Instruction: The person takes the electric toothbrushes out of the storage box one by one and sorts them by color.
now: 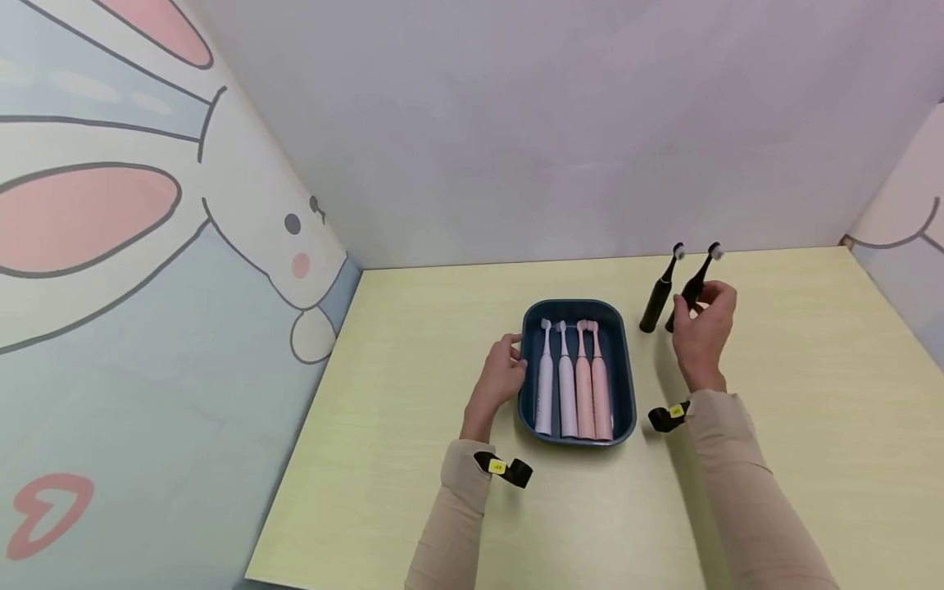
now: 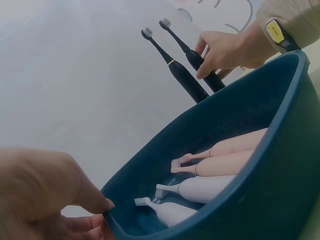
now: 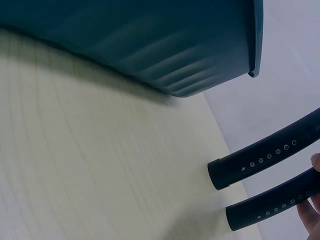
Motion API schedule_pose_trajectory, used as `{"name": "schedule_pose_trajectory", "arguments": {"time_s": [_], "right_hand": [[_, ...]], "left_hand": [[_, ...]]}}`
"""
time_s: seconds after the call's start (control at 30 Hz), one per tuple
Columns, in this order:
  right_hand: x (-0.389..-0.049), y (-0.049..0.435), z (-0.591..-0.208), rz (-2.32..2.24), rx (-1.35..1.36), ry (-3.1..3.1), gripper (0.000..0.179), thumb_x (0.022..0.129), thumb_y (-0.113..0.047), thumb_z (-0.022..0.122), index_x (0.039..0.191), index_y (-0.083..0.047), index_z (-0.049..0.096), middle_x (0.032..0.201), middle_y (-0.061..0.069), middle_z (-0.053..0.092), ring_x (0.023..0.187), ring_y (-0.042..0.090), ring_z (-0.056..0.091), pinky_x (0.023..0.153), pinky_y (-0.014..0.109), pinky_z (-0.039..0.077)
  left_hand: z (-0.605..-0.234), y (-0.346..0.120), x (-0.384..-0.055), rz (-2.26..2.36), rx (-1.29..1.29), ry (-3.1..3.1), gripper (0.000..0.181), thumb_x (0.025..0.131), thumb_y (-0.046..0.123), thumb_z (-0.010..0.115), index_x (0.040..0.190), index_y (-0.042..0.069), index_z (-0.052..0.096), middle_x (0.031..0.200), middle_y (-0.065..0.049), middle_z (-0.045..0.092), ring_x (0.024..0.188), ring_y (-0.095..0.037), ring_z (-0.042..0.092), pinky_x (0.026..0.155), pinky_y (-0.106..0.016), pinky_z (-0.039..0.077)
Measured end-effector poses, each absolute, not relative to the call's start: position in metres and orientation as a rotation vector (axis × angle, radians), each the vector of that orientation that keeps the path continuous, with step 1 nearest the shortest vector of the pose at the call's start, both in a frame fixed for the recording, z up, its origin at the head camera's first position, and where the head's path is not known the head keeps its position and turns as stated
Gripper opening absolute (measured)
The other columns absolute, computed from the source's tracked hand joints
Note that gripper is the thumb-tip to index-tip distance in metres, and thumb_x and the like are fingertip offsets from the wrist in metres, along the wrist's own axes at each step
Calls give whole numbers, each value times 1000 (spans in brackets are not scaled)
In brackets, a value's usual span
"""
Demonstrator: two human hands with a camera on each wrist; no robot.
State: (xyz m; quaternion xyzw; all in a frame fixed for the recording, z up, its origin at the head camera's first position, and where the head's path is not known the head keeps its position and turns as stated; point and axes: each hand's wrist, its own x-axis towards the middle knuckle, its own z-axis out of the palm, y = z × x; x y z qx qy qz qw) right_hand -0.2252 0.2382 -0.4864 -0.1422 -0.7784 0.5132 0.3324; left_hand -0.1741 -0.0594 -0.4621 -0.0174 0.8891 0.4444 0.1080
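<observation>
A dark blue plastic bin [image 1: 630, 385] sits on the table. Inside it lie two pale lilac electric toothbrushes [image 1: 566, 393] on the left and two pink electric toothbrushes [image 1: 601, 397] on the right, heads toward the far end. My left hand [image 1: 501, 374] pinches the bin's left rim between thumb and fingers, as the left wrist view shows. Beyond the bin's right side, my right hand [image 1: 705, 334] holds a black electric toothbrush [image 1: 694, 287] by its handle, brush head up. Beside it a second black electric toothbrush [image 1: 657, 301] stands upright on the table, untouched.
The pale wood-grain table [image 1: 383, 410] extends on both sides of the bin. Behind it rises a plain light wall [image 1: 560, 164]. A wall with rabbit drawings [image 1: 147, 369] runs along the left. Each wrist wears a black strap with a camera [image 1: 667, 418].
</observation>
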Motion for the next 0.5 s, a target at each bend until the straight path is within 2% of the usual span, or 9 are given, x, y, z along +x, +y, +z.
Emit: {"name": "schedule_pose_trajectory", "arguments": {"time_s": [0.5], "right_hand": [[-228,239,-487,1327,-379,-2066,39,87,-6,64,120,3,44,98,-17,38,95,10,48,89,21,45]], "left_hand": [[-462,-57,-177,1307,-81,2589,44,97,9,51,140,11,44,107,-9,51,90,-20,51,77,-33,48]]}}
